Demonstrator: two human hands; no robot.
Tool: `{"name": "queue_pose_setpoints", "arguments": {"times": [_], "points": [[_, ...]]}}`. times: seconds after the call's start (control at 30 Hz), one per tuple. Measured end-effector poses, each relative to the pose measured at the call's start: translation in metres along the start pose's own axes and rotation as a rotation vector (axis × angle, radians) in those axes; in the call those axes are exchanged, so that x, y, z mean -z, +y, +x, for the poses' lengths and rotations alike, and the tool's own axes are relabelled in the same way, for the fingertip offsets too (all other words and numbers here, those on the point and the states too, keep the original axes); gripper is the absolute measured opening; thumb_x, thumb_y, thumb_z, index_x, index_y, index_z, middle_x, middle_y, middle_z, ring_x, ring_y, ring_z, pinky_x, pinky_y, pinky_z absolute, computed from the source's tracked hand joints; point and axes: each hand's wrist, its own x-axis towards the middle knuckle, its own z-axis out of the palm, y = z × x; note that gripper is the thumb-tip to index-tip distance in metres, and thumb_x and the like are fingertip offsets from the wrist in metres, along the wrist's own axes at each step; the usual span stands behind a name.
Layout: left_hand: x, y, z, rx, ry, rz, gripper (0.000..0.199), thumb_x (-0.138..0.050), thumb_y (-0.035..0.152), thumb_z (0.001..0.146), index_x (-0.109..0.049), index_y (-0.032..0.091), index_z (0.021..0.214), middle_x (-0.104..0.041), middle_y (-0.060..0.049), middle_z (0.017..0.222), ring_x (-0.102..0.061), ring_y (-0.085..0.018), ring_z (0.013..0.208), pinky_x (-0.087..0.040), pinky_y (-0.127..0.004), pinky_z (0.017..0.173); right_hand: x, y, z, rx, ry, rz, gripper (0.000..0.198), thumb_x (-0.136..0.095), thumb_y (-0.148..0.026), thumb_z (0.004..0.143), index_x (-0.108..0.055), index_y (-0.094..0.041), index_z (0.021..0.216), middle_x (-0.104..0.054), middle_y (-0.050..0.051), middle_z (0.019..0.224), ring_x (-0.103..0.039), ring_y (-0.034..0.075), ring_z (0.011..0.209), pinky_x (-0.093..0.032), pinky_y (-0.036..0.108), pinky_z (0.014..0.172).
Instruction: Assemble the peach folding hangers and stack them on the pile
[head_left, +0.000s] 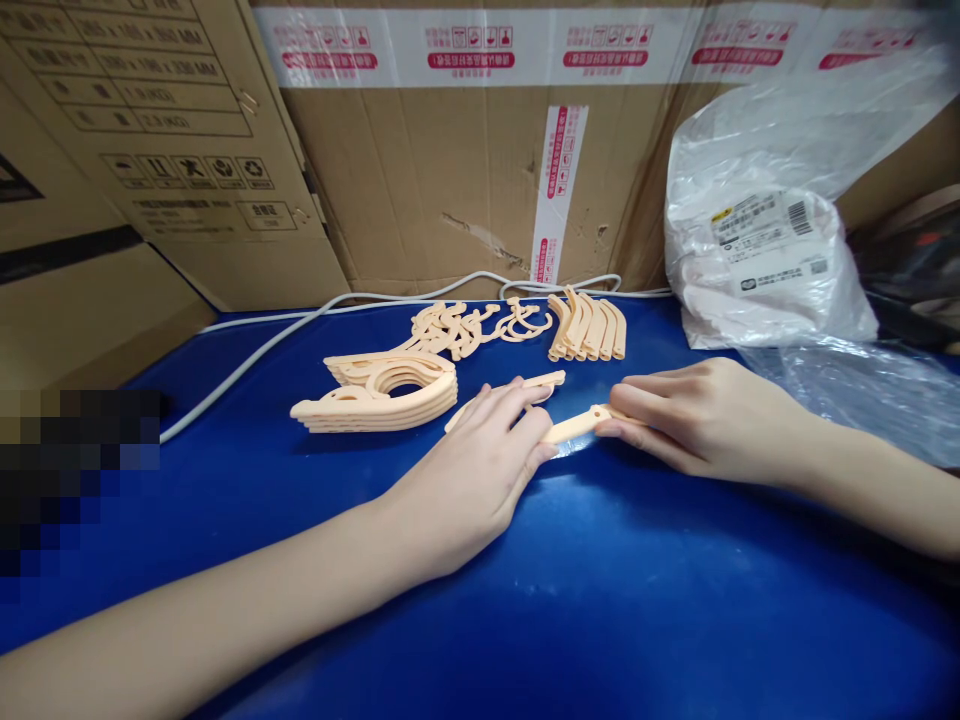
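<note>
Between my hands is a beige plastic hanger arm (574,428) with a small hole near its right end. My left hand (472,475) pinches its left end between thumb and forefinger, while the other fingers lie over a second beige hanger piece (551,380) on the table. At the right end, the closed fingers of my right hand (690,420) grip a thin beige part that meets the arm; most of that part is hidden. Left of my left hand sits a stack of beige hanger bodies (375,395).
Behind my hands lie a pile of beige hooks (457,328) and a row of curved hanger arms (589,325) on the blue table (600,600). Cardboard boxes (450,160) wall off the back. A white cable (300,322) runs before them; a plastic bag (765,250) stands right.
</note>
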Motion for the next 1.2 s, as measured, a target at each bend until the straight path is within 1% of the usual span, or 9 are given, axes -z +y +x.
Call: {"name": "queue_pose_setpoints", "arguments": {"times": [0.27, 0.47, 0.6, 0.73, 0.87, 0.97, 1.07, 1.2], "points": [[-0.0009, -0.0005, 0.0001, -0.010, -0.009, 0.003, 0.031, -0.024, 0.027, 0.104, -0.053, 0.017, 0.113, -0.041, -0.009, 0.149, -0.030, -0.024, 0.142, -0.025, -0.049, 0.119, -0.0006, 0.0003, -0.0005, 0.033, 0.023, -0.031, 0.039, -0.032, -0.035, 0.103, -0.050, -0.019, 0.071, -0.050, -0.003, 0.058, -0.048, 0.010, 0.046, -0.030, 0.025, 0.050], [-0.0022, -0.0007, 0.0004, -0.025, 0.009, 0.010, 0.033, -0.025, 0.027, 0.104, -0.053, 0.016, 0.116, -0.042, -0.010, 0.148, -0.031, -0.024, 0.142, -0.026, -0.050, 0.118, 0.0019, -0.0012, -0.0002, 0.081, 0.083, -0.180, 0.038, -0.033, -0.034, 0.102, -0.050, -0.019, 0.071, -0.051, -0.002, 0.057, -0.051, 0.012, 0.046, -0.032, 0.027, 0.050], [-0.0021, -0.0006, 0.0003, -0.031, 0.014, 0.013, 0.034, -0.024, 0.027, 0.104, -0.053, 0.016, 0.117, -0.041, -0.010, 0.148, -0.031, -0.024, 0.142, -0.026, -0.050, 0.118, 0.0028, -0.0011, -0.0004, 0.103, 0.085, -0.217, 0.038, -0.032, -0.034, 0.102, -0.050, -0.019, 0.071, -0.053, -0.001, 0.058, -0.053, 0.013, 0.046, -0.032, 0.027, 0.050], [-0.0019, -0.0012, 0.0004, -0.025, 0.007, 0.016, 0.034, -0.024, 0.027, 0.104, -0.053, 0.016, 0.116, -0.042, -0.010, 0.148, -0.030, -0.024, 0.142, -0.026, -0.049, 0.118, 0.0006, -0.0010, -0.0006, 0.074, 0.054, -0.145, 0.039, -0.031, -0.035, 0.102, -0.050, -0.019, 0.072, -0.052, -0.001, 0.058, -0.052, 0.012, 0.046, -0.031, 0.027, 0.050], [-0.0018, -0.0013, 0.0010, -0.020, 0.010, 0.029, 0.032, -0.025, 0.027, 0.104, -0.054, 0.016, 0.111, -0.044, -0.010, 0.146, -0.033, -0.024, 0.140, -0.026, -0.049, 0.118, -0.0044, -0.0008, -0.0002, -0.011, -0.036, 0.052, 0.040, -0.030, -0.036, 0.103, -0.048, -0.019, 0.071, -0.050, -0.002, 0.058, -0.048, 0.010, 0.045, -0.030, 0.026, 0.050], [-0.0015, -0.0008, 0.0009, -0.014, 0.017, 0.030, 0.031, -0.025, 0.026, 0.104, -0.054, 0.016, 0.111, -0.041, -0.010, 0.149, -0.035, -0.024, 0.139, -0.027, -0.050, 0.118, -0.0069, -0.0006, 0.0003, -0.060, -0.089, 0.159, 0.042, -0.027, -0.037, 0.103, -0.047, -0.020, 0.070, -0.049, -0.003, 0.056, -0.044, 0.010, 0.044, -0.028, 0.025, 0.050], [-0.0014, -0.0006, 0.0006, -0.015, 0.025, 0.025, 0.031, -0.026, 0.026, 0.104, -0.054, 0.016, 0.113, -0.042, -0.010, 0.148, -0.035, -0.024, 0.139, -0.027, -0.050, 0.118, -0.0066, -0.0003, -0.0002, -0.050, -0.084, 0.146, 0.040, -0.029, -0.036, 0.103, -0.047, -0.020, 0.071, -0.049, -0.002, 0.056, -0.043, 0.010, 0.044, -0.028, 0.025, 0.051], [-0.0012, -0.0011, 0.0008, -0.028, 0.037, 0.018, 0.032, -0.025, 0.026, 0.104, -0.053, 0.015, 0.116, -0.045, -0.010, 0.145, -0.036, -0.024, 0.139, -0.029, -0.049, 0.117, -0.0049, 0.0003, -0.0012, -0.011, -0.023, 0.049, 0.037, -0.033, -0.034, 0.102, -0.049, -0.020, 0.072, -0.050, -0.001, 0.058, -0.045, 0.011, 0.046, -0.029, 0.026, 0.052]]}}
